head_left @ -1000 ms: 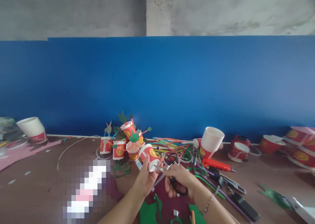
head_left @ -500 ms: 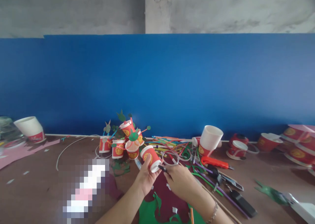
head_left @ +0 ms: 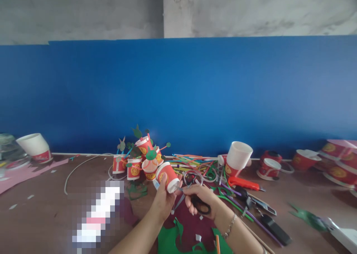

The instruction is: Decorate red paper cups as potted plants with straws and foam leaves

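My left hand [head_left: 164, 201] is wrapped round a small red paper cup [head_left: 166, 176] with a yellow emblem, held tilted above the brown table [head_left: 50, 213]. My right hand [head_left: 201, 198] grips black-handled scissors [head_left: 199, 205], whose blades point left and meet the cup's white rim. Right behind the cup stands a cluster of decorated red cups [head_left: 139, 161] with green paper shapes on straws.
A heap of coloured straws [head_left: 192, 164] lies beyond my hands. A white cup stack [head_left: 237, 159], an orange knife [head_left: 244, 184], black tools [head_left: 275, 230] and more red cups [head_left: 304, 160] sit to the right. Green paper scraps [head_left: 171, 241] lie below; a tilted cup [head_left: 35, 147] is far left.
My right hand turned so the scissors' black handles show again, and the blades came back to the cup's rim. The cup has shifted slightly left and up in my left hand.
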{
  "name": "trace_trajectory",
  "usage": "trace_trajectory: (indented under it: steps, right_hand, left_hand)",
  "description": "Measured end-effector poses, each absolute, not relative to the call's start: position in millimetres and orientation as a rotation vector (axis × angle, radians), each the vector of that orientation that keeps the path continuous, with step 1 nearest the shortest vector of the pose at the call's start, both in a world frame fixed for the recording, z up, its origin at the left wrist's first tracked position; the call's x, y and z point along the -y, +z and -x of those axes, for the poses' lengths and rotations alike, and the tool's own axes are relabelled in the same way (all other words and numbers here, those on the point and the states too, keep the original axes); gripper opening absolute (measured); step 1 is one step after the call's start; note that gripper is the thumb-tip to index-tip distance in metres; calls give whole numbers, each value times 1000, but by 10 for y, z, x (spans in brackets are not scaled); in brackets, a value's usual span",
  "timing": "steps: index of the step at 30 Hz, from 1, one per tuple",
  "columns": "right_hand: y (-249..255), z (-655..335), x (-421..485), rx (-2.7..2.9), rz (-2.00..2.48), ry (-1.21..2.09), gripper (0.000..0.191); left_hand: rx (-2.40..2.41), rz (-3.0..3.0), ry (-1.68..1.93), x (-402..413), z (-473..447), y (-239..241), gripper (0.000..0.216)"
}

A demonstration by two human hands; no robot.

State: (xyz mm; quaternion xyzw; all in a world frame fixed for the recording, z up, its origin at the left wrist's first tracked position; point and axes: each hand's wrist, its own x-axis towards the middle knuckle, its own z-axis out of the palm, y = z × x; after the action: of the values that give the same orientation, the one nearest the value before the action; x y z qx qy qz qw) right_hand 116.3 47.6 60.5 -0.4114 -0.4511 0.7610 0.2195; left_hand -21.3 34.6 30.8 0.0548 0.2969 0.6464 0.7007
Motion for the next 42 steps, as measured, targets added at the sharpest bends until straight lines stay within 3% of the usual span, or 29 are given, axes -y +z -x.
trace_trajectory:
  steps: [3, 5, 8, 10, 15, 21, 33, 38, 42]
  right_hand:
    - [642, -1134, -414, 1624, 1313, 1848, 29]
    - [694, -1135, -347, 2011, 1468, 1376, 35]
    - [783, -1156, -249, 2428, 1499, 508, 29]
    - [838, -1168, -207, 2558, 1465, 222, 28]
    - [928, -1162, -186, 2622, 1488, 100, 36]
    - [884, -1127, -218, 2598, 1416, -26, 39]
    - [770, -1130, -257, 2349, 1600, 424, 28]
    - [641, -1139, -346, 2027, 1528, 1172, 35]
    - [647, -1144, -391, 1670, 1317, 1705, 23]
  left_hand:
    - [-656, -170, 1412, -343, 224, 300, 28]
    - [-633, -212, 1369, -339, 224, 287, 29]
    - [-669, -207, 1364, -331, 216, 280, 25]
    - [-732, -168, 1371, -328, 209, 290, 22]
    - [-761, -189, 1361, -340, 201, 319, 21]
    - [-772, -272, 1339, -349, 224, 291, 35]
    - [-703, -90, 1473, -344, 192, 314, 22]
    - [-670, -116, 1512, -343, 182, 310, 24]
    - [-675, -94, 1485, -337, 185, 345, 31]
